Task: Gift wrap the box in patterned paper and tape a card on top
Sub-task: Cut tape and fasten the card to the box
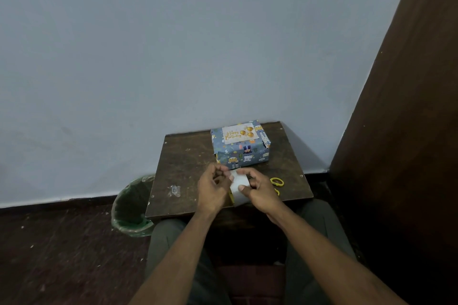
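Note:
A box wrapped in blue patterned paper [244,152] stands at the back of a small dark wooden table [188,156]. A white "Happy Birthday" card [238,134] with gold balloons lies on the box's top. In front of the box, my right hand [260,189] grips a wide roll of pale tape [240,187], thumb on its face. My left hand [214,186] pinches at the roll's upper left edge with curled fingers. Whether a strip is pulled free is not visible.
Yellow-handled scissors [277,182] lie on the table just right of my right hand. A crumpled bit of clear tape [175,190] sits on the table's left part. A green-lined waste bin [132,208] stands on the floor at the left. A brown door or cabinet [401,131] rises at the right.

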